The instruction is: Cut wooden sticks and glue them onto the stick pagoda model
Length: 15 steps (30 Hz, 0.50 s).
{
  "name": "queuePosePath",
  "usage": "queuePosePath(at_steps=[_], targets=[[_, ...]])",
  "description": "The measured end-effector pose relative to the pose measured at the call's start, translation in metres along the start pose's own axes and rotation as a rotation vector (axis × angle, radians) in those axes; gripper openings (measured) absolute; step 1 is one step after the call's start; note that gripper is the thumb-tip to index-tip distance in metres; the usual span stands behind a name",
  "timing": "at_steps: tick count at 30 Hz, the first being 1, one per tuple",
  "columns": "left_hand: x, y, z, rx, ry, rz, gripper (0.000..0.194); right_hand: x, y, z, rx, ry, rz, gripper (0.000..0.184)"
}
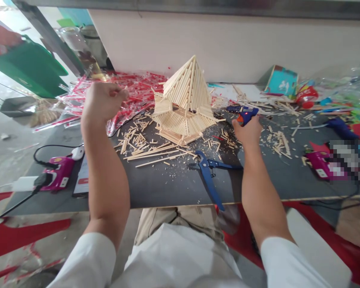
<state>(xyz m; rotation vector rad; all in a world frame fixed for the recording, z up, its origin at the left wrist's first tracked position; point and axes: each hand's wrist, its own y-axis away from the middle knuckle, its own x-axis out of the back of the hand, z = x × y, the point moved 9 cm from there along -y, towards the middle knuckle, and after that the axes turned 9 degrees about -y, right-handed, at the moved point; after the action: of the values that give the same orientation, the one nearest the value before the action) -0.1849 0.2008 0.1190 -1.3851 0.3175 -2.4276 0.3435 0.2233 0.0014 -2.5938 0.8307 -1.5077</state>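
A pagoda-like model of pale wooden sticks (186, 116) stands on the dark table, with a pointed roof over a flared lower tier. My left hand (103, 100) is raised left of it, thumb and fingers pinched together; whatever may be between the fingertips is too small to make out. To the right of the model, my right hand (249, 130) is wrapped around a blue glue gun (249, 115) that shows a small red light. Blue-handled cutters (208, 168) lie spread apart in front of the model. Long loose sticks (156, 154) and short cut pieces (135, 134) lie nearby.
Red-and-clear plastic wrappers (144, 86) heap at the back left. Purple power strips (58, 172) with cables sit at the left and right, and a phone (81, 180) lies near my left forearm. A red-capped bottle (307, 97) and clutter fill the back right.
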Motion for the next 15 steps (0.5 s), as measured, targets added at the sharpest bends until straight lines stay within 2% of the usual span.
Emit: queuePosePath(at_steps=[1, 4, 5, 8, 11, 15], targets=[[0.004, 0.007, 0.014, -0.005, 0.017, -0.055, 0.028, -0.003, 0.000, 0.000, 0.010, 0.033, -0.032, 0.052], [0.021, 0.032, 0.071, -0.188, -0.056, -0.104, 0.026, -0.008, 0.002, 0.001, 0.003, 0.139, -0.096, 0.052], [0.020, 0.041, 0.090, -0.259, -0.063, -0.179, 0.022, -0.005, 0.003, 0.001, -0.010, 0.157, -0.083, 0.052], [0.020, 0.059, 0.129, -0.384, -0.017, -0.243, 0.012, 0.020, 0.005, -0.016, 0.045, 0.065, 0.044, 0.044], [0.011, 0.069, 0.151, -0.477, -0.024, -0.303, 0.012, 0.055, 0.022, -0.066, 0.295, -0.255, 0.093, 0.028], [0.002, 0.073, 0.162, -0.552, 0.041, -0.339, 0.015, 0.107, 0.071, -0.146, 0.578, -0.640, 0.044, 0.021]])
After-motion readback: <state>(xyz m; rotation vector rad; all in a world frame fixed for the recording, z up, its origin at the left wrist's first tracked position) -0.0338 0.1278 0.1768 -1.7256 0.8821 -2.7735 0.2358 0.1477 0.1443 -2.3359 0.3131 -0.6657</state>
